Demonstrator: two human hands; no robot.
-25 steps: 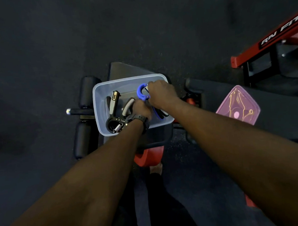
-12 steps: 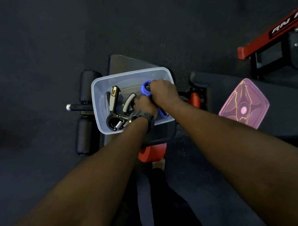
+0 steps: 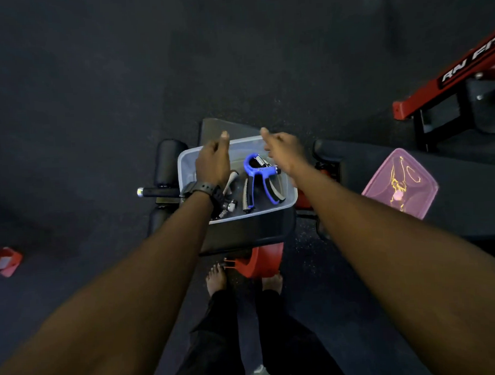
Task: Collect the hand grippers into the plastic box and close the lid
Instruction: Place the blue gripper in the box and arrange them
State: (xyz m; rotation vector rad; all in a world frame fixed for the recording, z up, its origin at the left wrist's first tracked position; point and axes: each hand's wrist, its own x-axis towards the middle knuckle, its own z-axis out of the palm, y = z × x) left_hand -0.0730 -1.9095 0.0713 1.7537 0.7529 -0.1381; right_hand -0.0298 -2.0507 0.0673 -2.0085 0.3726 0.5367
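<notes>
A clear plastic box stands on a black bench pad. Inside it lies a blue hand gripper with black and grey handles, spring end toward the far wall. A black hand gripper lies at the box's near left, mostly hidden under my left wrist. My left hand hovers above the box's left half, empty, fingers loosely extended. My right hand hovers over the far right corner, also empty with fingers apart. The pink translucent lid lies on the bench to the right.
A black bench pad carries the box, with roller pads at its left and a red frame part below. A red and black machine frame stands at the upper right. My bare feet stand near the bench.
Both hands have let go of the grippers and lifted out of the box. The blue hand gripper now lies uncovered inside. The view has shifted slightly.
</notes>
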